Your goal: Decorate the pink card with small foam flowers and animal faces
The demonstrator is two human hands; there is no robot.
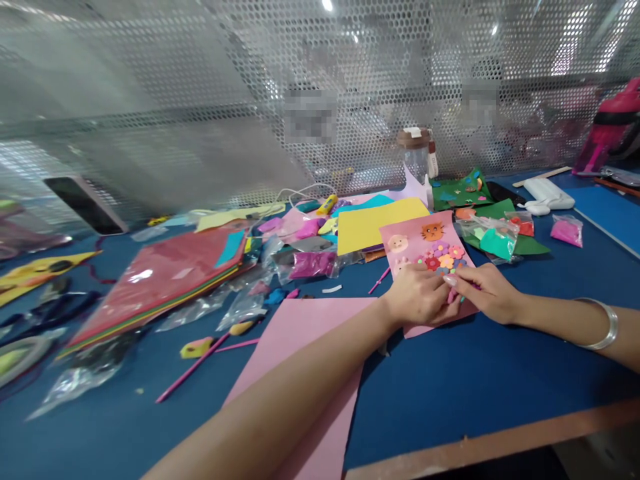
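Observation:
On a pink card no point fits better than its bare upper part, where an orange clay cat face and a pale clay animal face sit. Below them clusters a group of colourful clay flowers. My left hand rests over the card's lower part with its fingers curled closed. Against its fingertips, my right hand is closed in a pinch, thumb toward the left hand. Small pink and green bits show between the fingers, too hidden to name. The flowers' lower edge is covered by the hands.
A larger pink sheet lies under my left forearm. Stacked coloured sheets, clay bags, a yellow sheet and a pink tool lie leftward. Behind stand a brown-lidded cup and a perforated metal screen.

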